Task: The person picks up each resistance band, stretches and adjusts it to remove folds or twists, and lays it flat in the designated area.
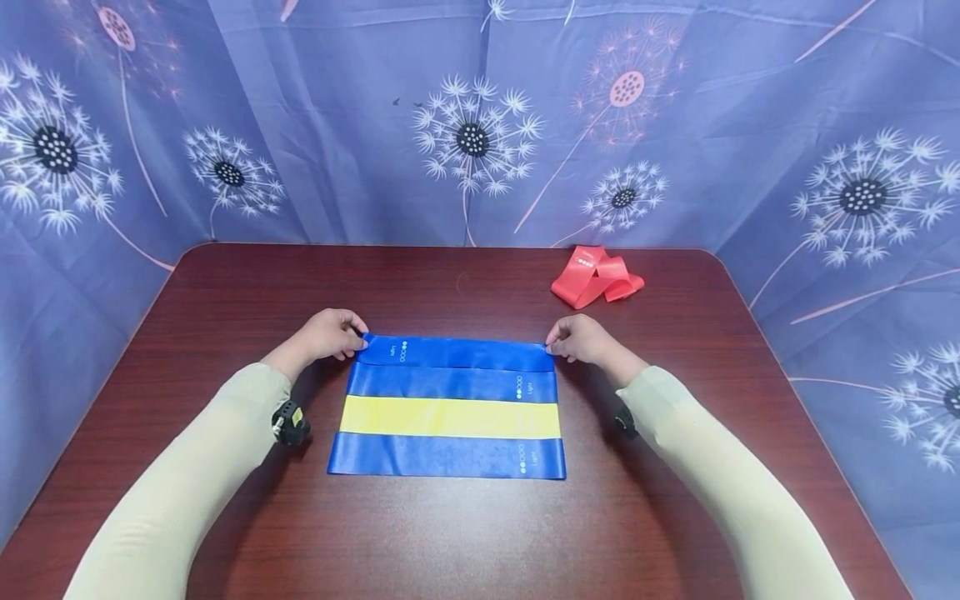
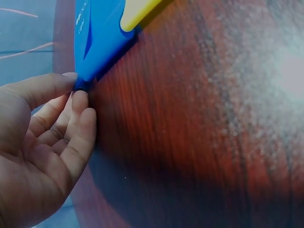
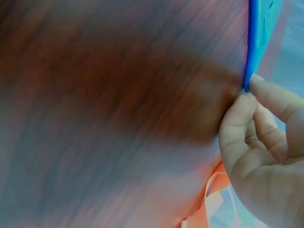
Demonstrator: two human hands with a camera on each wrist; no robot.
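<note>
A blue resistance band (image 1: 465, 351) marked "Light" is stretched flat between both hands at the far edge of a stack of strips. My left hand (image 1: 327, 336) pinches its left end between thumb and fingers, as the left wrist view also shows. At the opposite end, my right hand (image 1: 583, 338) pinches the right corner of that blue band (image 3: 255, 38). Nearer to me lie another blue strip (image 1: 435, 382), a yellow band (image 1: 450, 417) and a front blue strip (image 1: 427, 456), side by side and overlapping. Whether the blue strips are separate bands I cannot tell.
A crumpled red resistance band (image 1: 583, 282) lies at the back right of the dark wooden table (image 1: 450, 542), beyond my right hand. Blue dandelion-print cloth (image 1: 337, 125) hangs behind the table and along both sides.
</note>
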